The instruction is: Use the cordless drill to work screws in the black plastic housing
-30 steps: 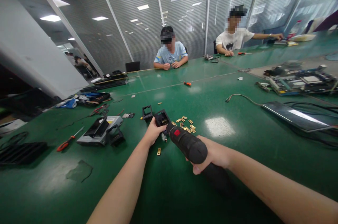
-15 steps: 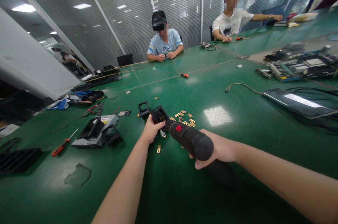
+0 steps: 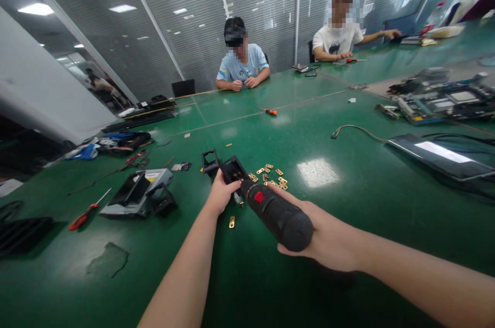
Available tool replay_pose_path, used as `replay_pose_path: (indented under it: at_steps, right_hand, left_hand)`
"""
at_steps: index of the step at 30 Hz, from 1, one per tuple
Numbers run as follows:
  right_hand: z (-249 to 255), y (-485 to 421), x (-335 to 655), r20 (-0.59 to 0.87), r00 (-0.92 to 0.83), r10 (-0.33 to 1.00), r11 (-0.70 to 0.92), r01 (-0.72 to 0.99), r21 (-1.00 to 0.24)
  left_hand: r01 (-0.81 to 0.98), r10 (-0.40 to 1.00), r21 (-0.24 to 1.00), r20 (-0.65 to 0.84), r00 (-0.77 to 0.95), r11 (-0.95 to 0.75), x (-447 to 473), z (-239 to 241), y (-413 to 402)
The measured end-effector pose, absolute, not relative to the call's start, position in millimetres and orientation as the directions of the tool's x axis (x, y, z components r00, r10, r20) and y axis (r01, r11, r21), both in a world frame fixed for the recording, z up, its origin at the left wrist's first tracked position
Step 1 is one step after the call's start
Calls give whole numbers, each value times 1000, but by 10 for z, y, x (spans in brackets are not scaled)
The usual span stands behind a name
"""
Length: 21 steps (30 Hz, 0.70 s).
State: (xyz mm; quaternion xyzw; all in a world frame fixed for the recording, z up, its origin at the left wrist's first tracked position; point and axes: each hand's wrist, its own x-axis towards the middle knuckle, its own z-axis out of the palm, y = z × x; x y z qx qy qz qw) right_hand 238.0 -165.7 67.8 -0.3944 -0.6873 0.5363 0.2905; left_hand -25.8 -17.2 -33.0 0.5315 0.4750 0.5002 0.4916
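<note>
My right hand (image 3: 327, 238) is wrapped round a black electric screwdriver (image 3: 276, 212) with a red button, its tip pointing at a small black plastic frame (image 3: 233, 168). My left hand (image 3: 220, 193) is closed on that frame and holds it down on the green table (image 3: 348, 183). Several small brass plates (image 3: 270, 176) lie scattered just right of the frame. One brass plate (image 3: 232, 222) lies alone below my left hand. A second black frame (image 3: 209, 161) stands just left of the held one.
A grey drive with black brackets (image 3: 141, 195) and a red-handled screwdriver (image 3: 87, 212) lie to the left. A flat panel with a cable (image 3: 436, 155) and circuit boards (image 3: 441, 101) lie to the right. Two other people sit at the far side, with an orange screwdriver (image 3: 269, 111) near them.
The view has shifted slightly. My right hand has drawn the screwdriver's rear a little lower and nearer to me; my left hand stays on the frame.
</note>
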Motion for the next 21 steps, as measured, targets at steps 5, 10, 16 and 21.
replay_pose_path:
  at_steps: [5, 10, 16, 21]
  right_hand:
    - [704, -1724, 2260, -46, -508, 860, 100, 257, -961]
    - [796, -1739, 2145, -23, -530, 848, 42, 111, -993]
    - [701, -1651, 2193, -75, -572, 816, -85, 9, -996]
    - [684, -1602, 2224, -129, -610, 782, -163, 0, -987]
  left_hand:
    - [36, 998, 998, 55, 31, -56, -243, -323, -194]
    - [47, 997, 997, 60, 41, -62, -257, -333, -186]
    - [33, 999, 999, 42, 17, -42, -268, -323, -194]
    - [59, 999, 998, 39, -1, -38, -300, -337, -180]
